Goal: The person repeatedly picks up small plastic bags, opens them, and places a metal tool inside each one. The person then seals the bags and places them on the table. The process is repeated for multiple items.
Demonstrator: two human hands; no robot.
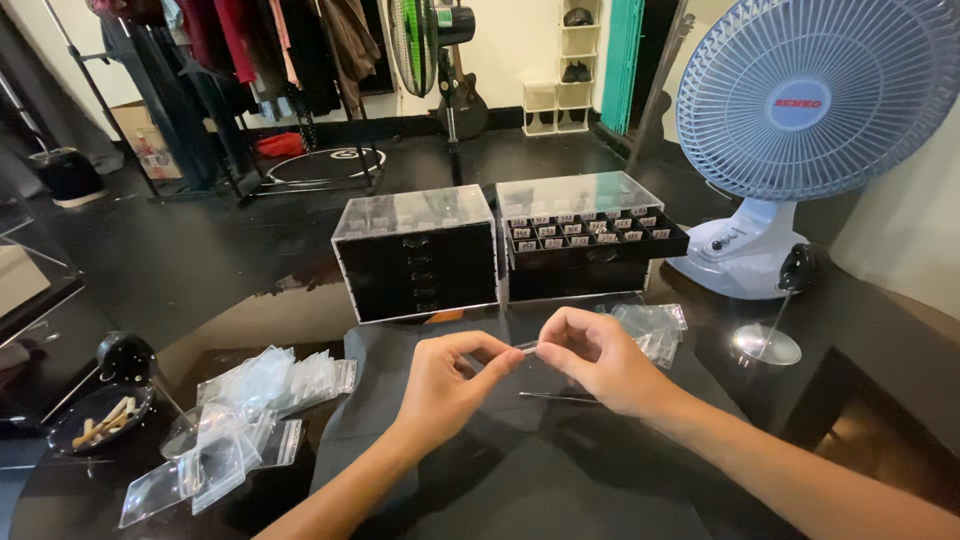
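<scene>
Pinching a small clear bag (527, 347) between my left hand (447, 380) and right hand (597, 357), both grips clamped on it | tweezers (556, 397) on dark cloth (520, 470) | drawer cabinets (416, 255) behind on counter (870, 340).

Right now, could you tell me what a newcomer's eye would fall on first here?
Probably the left hand and right hand, meeting at the centre over a dark cloth and pinching a small clear bag between them. Behind them stand two drawer boxes, the right one with a drawer open. A pale blue fan fills the upper right.
</scene>
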